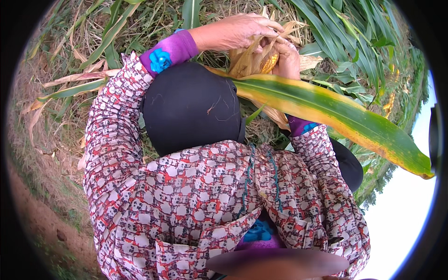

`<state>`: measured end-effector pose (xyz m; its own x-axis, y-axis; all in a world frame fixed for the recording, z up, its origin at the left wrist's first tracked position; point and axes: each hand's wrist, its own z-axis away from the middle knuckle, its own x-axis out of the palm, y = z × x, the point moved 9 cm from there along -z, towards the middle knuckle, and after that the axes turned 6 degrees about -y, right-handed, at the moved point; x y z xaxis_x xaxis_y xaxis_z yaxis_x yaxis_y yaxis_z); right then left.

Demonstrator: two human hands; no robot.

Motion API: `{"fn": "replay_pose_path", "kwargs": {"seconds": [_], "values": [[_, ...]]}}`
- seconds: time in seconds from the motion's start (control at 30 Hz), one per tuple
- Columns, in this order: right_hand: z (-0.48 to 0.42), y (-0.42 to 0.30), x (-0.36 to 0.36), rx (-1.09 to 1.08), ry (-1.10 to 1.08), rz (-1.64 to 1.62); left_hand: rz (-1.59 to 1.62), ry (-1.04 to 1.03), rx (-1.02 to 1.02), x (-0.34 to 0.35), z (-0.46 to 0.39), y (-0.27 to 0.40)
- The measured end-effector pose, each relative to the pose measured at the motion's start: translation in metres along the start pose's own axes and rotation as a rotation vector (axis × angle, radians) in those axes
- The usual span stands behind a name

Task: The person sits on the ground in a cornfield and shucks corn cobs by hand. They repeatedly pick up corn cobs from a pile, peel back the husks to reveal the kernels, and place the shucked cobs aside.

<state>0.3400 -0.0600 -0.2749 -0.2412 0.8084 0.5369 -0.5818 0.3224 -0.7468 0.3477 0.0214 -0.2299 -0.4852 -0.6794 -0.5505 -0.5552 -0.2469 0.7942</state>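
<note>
An ear of corn [270, 63] with yellow kernels partly showing lies between my two hands, wrapped in dry tan husks [245, 60]. From the left, my left hand [241, 32] reaches over the top of the ear, its fingers gripping the husk. My right hand [288, 57] holds the ear from the right side, its fingertips close to those of the left. Just below the hands, a long green corn leaf with yellow edges [315, 99] stretches to the right and covers part of my right wrist.
My bent knee in black cloth [190, 108] stands below the left hand. Green corn leaves [336, 38] spread at the upper right. Dry grass and stalks [59, 119] cover the ground at left, with bare brown soil [52, 231] at the lower left. More yellow ears [389, 105] lie farther right.
</note>
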Motion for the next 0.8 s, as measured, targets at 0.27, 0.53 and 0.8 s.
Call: {"fn": "replay_pose_path", "kwargs": {"seconds": [0.27, 0.53, 0.8], "values": [[-0.014, 0.051, -0.05, 0.165, -0.293, -0.382, 0.072, -0.08, 0.04, 0.009, -0.001, 0.011], [0.002, 0.016, -0.115, 0.16, 0.291, 1.886, 0.205, -0.034, -0.202, 0.008, 0.011, -0.018], [0.015, -0.006, -0.126, 0.209, 0.048, 1.685, 0.254, -0.016, -0.195, 0.008, 0.007, -0.017]]}}
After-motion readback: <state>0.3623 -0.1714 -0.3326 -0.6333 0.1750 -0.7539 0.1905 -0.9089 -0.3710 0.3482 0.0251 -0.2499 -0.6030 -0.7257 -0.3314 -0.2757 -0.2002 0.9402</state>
